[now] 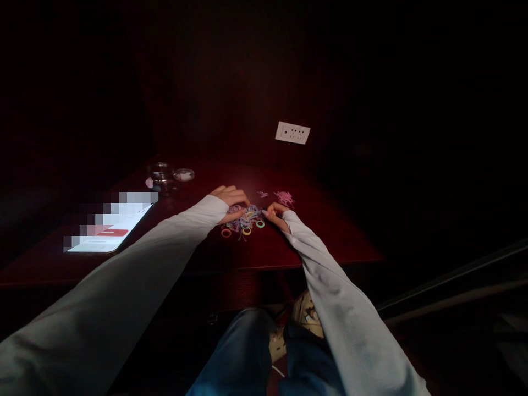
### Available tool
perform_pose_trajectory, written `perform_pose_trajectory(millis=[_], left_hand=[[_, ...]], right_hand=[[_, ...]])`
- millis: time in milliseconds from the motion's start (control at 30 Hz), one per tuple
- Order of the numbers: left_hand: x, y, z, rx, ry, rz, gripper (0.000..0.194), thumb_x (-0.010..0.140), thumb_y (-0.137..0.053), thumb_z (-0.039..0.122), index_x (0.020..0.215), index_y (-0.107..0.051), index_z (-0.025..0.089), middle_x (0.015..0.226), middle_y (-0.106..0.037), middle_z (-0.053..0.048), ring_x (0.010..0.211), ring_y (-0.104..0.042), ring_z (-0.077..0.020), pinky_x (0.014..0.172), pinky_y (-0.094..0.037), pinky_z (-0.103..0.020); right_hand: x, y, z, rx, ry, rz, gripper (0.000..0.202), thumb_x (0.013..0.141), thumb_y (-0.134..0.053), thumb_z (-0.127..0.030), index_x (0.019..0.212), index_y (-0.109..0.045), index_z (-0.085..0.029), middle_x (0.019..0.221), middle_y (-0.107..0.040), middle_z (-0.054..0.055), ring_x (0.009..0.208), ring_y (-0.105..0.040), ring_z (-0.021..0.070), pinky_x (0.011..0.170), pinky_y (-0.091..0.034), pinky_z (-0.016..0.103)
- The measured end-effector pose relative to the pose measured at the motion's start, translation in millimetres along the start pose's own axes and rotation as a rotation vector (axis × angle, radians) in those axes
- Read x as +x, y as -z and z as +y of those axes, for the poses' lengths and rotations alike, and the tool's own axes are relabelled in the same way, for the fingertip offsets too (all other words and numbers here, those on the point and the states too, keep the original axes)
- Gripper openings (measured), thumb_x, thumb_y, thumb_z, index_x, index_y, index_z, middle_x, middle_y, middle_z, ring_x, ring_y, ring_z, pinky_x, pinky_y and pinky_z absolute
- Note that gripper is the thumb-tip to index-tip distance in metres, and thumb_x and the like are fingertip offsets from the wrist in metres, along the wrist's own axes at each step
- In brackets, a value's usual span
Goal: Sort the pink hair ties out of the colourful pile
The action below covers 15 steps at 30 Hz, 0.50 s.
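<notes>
A tangled pile of small multicoloured elastic hair bands lies on the dark red table. Over its left side rests my left hand, open, its fingers curved above the pile and its thumb touching the near-left part. At the right edge of the pile, my right hand is closed in a pinch; whatever is between the fingertips is too small to make out. Thicker hair ties lie along the near side: an orange one, a yellow one and a green one. Beyond my right hand sits a separate heap of pink bands.
A few purple bands lie behind the pile. At the back left stand a clear round container and a clear lid. A lit screen lies at left. A white socket plate is on the wall.
</notes>
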State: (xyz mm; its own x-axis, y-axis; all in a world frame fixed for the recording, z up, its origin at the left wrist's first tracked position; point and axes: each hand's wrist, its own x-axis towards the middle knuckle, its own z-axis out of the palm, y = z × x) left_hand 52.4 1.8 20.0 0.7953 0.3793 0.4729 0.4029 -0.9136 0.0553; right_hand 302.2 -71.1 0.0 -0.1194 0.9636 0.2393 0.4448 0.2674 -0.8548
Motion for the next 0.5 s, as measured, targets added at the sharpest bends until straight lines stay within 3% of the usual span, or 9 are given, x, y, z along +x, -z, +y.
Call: perform_pose_trajectory(millis=[300,500], left_hand=[[1.0,-2.4,3.8,0.000,0.025,0.007,0.021,0.096,-0.055,0.033,0.109,-0.069,0.025,0.112,-0.074,-0.002,0.099,-0.058,-0.0219,0.084,-0.035,-0.035],[0.5,-3.7,3.4,-0.019,0.016,-0.017,0.024,0.094,-0.057,0.035,0.112,-0.070,0.026,0.115,-0.072,-0.002,0.102,-0.057,-0.0226,0.085,-0.037,-0.035]], right_hand=[[1.3,0.7,1.9,-0.123,0.024,-0.052,0.049,0.068,-0.080,-0.066,0.076,-0.061,-0.021,0.061,-0.047,-0.007,0.060,-0.038,0.0097,0.058,-0.027,0.025],[3.5,3.9,2.4,-0.188,0.088,-0.048,0.037,0.074,-0.079,-0.056,0.076,-0.069,-0.020,0.067,-0.053,-0.004,0.064,-0.043,0.0102,0.061,-0.030,0.025]])
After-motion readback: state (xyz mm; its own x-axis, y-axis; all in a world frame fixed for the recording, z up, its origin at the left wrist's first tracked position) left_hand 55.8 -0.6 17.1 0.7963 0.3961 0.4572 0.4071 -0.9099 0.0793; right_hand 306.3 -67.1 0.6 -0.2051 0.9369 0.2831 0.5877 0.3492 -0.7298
